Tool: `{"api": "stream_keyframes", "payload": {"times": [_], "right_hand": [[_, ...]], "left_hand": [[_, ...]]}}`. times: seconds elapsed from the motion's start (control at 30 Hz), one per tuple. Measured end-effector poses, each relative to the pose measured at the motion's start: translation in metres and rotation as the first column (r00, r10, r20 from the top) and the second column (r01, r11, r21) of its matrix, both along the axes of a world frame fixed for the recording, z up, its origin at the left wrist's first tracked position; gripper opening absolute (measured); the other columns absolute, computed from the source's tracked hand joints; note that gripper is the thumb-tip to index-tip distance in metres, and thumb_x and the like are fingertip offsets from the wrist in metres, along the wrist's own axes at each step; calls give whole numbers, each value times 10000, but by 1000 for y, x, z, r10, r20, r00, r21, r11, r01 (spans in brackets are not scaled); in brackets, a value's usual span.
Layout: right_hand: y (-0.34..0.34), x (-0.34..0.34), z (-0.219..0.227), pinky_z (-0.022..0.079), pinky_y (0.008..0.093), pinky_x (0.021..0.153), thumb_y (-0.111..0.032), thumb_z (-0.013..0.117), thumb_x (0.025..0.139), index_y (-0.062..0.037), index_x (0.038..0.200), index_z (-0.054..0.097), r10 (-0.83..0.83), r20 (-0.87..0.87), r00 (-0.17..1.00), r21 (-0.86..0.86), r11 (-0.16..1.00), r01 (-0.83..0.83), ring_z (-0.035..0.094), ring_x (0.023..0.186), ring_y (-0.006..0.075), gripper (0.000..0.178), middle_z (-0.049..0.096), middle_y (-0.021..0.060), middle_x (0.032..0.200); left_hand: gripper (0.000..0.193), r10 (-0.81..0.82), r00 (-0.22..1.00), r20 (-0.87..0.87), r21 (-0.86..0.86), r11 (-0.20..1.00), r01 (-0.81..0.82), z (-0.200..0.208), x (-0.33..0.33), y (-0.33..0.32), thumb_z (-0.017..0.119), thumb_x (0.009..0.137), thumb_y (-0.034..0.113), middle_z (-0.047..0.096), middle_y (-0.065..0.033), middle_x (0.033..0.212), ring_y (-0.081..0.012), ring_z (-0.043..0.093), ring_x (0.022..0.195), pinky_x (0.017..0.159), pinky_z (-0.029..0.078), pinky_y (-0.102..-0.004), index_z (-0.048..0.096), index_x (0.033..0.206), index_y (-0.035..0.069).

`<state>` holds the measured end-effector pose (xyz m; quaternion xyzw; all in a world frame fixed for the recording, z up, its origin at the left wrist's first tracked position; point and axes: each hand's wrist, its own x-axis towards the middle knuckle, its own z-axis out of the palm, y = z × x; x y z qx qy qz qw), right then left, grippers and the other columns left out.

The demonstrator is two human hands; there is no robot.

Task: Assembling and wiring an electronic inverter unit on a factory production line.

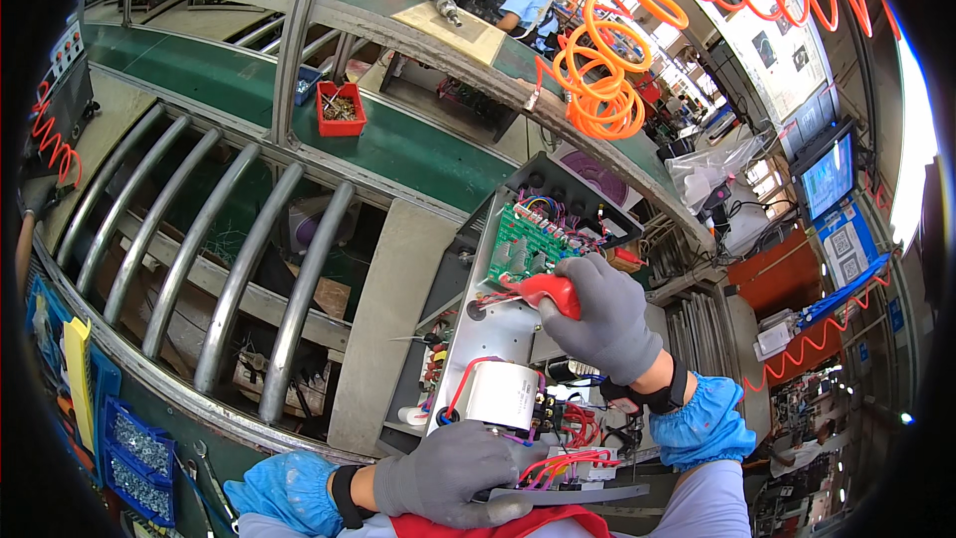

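In front of me stands an open metal housing (491,334) full of electronics. My right hand (605,319), in a grey glove, is closed round a red-handled tool (548,291), its kind hidden by the fingers. The tool's front end is over thin wires beside a green circuit board (523,247). My left hand (453,478), also gloved in grey, grips the housing's near edge, thumb below and fingers above. Just beyond it is a white cylindrical part (501,395) with a red wire. Red wires (568,463) bunch to the right of my left hand.
A metal roller conveyor (224,269) lies to the left. A red bin (341,112) of small parts stands on a green bench. Blue bins (139,458) of fasteners and wrenches (214,478) are at lower left. Orange coiled hoses (607,90) hang above. Farther back sits another person (528,8).
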<state>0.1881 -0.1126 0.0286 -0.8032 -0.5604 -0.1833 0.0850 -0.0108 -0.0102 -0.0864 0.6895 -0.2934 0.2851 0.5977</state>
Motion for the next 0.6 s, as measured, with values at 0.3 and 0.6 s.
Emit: {"api": "stream_keyframes", "payload": {"times": [0.3,0.6], "right_hand": [[-9,-4,-3,481,401,567,-194,725,706,-54,1002,610,-3,57,998,32,999,1,607,672,305,348,568,109,778],[-42,-10,-1,494,388,589,-171,743,713,-25,1025,596,8,65,998,120,993,-16,614,685,316,374,603,135,824]], "left_hand": [[475,15,1000,14,-18,1000,-15,5,1,2,669,872,361,585,-74,760,-241,523,633,617,396,-358,615,1179,4],[377,-16,1000,13,-35,999,16,14,2,4,684,857,318,562,-69,729,-243,508,618,598,387,-361,651,1085,19]]}}
